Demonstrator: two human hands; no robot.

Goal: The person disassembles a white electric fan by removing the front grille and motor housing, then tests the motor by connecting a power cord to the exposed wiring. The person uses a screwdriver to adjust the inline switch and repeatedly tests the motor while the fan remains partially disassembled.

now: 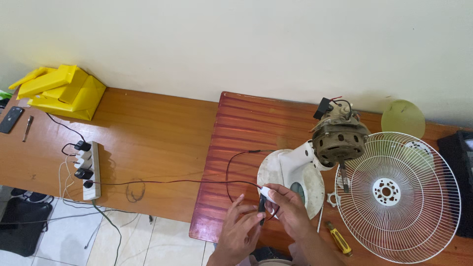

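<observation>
A small black part (pixel 262 207) with a white piece (pixel 266 190) at its top sits between both hands, over the near edge of the reddish bench (pixel 236 128). Its long axis runs near upright in view, white end pointing away from the person. The right hand (pixel 290 209) pinches the white end; the left hand (pixel 240 226) closes its fingertips on the black body. A thin dark wire (pixel 231 167) loops from the part across the bench and runs left to a power strip (pixel 88 170). Just beyond the hands stands the white fan base (pixel 286 170), carrying the bare motor (pixel 340 138). A wire guard (pixel 409 197) lies to the right, a yellow-handled screwdriver (pixel 340 239) near the right forearm. A yellow box (pixel 64 91) rests far left.
</observation>
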